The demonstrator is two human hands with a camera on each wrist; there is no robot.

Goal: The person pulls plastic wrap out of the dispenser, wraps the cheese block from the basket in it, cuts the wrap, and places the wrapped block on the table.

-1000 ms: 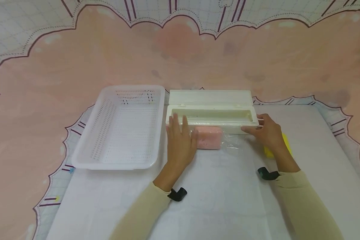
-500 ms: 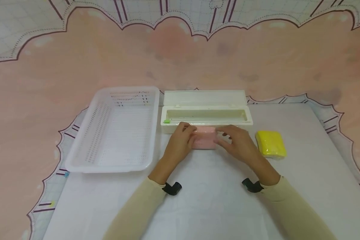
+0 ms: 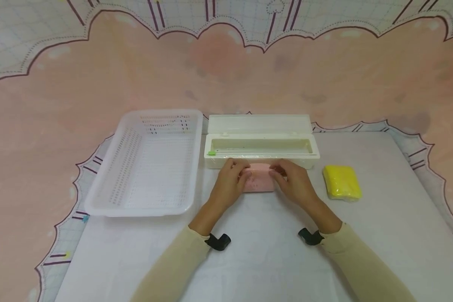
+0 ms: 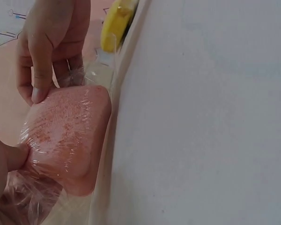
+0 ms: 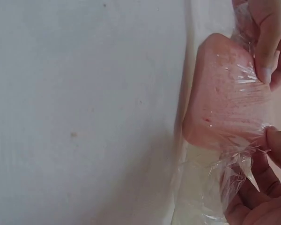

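A pink block point(image 3: 259, 180) wrapped in clear plastic film sits over the table, just in front of a long white cling film dispenser point(image 3: 256, 160). My left hand point(image 3: 226, 184) pinches the block's left side, its thumb pressed on the pink face. On the opposite side my right hand point(image 3: 295, 184) pinches it too, thumb against the face. Loose crinkled film point(image 4: 30, 197) bunches under the left fingers in the left wrist view. More film point(image 5: 234, 173) gathers at the right fingers in the right wrist view. The fingertips behind the block are partly hidden.
A white perforated basket point(image 3: 158, 176) stands on the left. To the right lies a yellow block point(image 3: 341, 181) in clear wrap. The dispenser's lid point(image 3: 258, 124) is raised, and a green slider point(image 3: 211, 153) sits at its front left. White cloth point(image 3: 264, 251) covers the table.
My right hand has left the dispenser's right end and come to the pink block. The left hand has curled in onto it. The block has shifted slightly toward me.
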